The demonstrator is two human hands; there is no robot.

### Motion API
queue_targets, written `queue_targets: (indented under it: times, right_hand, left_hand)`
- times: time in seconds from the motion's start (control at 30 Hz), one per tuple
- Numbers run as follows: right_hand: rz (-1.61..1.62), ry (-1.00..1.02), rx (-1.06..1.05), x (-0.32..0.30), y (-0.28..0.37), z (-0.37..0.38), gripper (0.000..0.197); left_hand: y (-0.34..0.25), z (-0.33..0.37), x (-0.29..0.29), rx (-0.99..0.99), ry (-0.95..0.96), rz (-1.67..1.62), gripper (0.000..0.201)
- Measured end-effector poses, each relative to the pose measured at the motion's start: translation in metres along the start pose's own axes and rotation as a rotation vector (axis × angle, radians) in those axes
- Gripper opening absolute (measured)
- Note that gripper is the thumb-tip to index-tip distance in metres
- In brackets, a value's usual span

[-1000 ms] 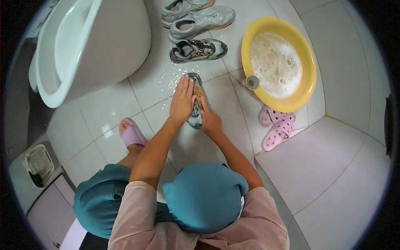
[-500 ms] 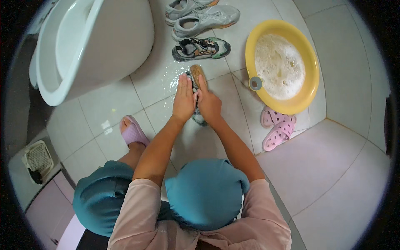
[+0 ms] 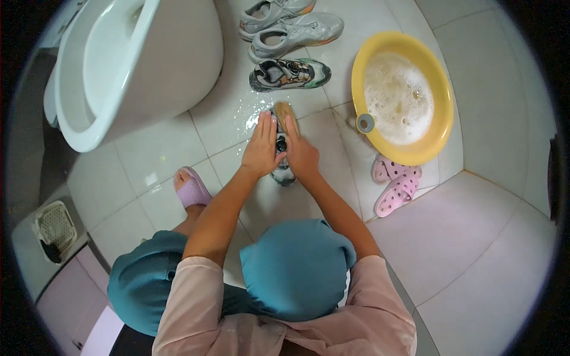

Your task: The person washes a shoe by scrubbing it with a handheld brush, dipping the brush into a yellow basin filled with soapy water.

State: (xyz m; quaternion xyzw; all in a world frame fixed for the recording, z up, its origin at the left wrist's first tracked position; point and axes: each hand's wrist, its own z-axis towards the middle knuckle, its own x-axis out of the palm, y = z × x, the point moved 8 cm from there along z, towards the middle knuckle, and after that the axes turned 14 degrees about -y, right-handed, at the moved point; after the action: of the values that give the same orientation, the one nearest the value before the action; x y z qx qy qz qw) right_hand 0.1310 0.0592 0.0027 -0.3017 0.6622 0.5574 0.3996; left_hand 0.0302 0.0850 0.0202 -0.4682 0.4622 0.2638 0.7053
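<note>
A wet grey, black and white sneaker (image 3: 283, 177) lies on the tiled floor between my hands, its toe toward me. Along its left side my left hand (image 3: 259, 149) holds it, fingers long and together, thumb across near the shoe's dark dial. My right hand (image 3: 302, 156) is closed on a wooden brush (image 3: 284, 110), pressed to the shoe's right side; the bristles are hidden. Just beyond lies a similar sneaker (image 3: 290, 74), on its own and pointing right.
A pair of grey sneakers (image 3: 300, 34) lies farther back. At the right stands a yellow basin (image 3: 442, 113) of foamy water, with pink dotted clogs (image 3: 396, 193) beside it. A white toilet (image 3: 178, 59) rises at the left. Suds wet the floor tiles (image 3: 234, 121).
The sneaker in my hands has turned, so its dark dial and toe now show between them. My hands have shifted slightly apart, with the brush still against the shoe.
</note>
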Motion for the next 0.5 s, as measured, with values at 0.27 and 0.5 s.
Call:
queue_targets:
  times: [0.27, 0.5]
  right_hand:
    - [-0.040, 0.248, 0.176, 0.008, -0.017, -0.018, 0.063]
    - [0.030, 0.100, -0.012, 0.007, -0.024, -0.036, 0.063]
  left_hand:
    - [0.000, -0.007, 0.012, 0.072, 0.215, 0.312, 0.098]
    - [0.006, -0.009, 0.015, 0.016, 0.200, 0.252, 0.099]
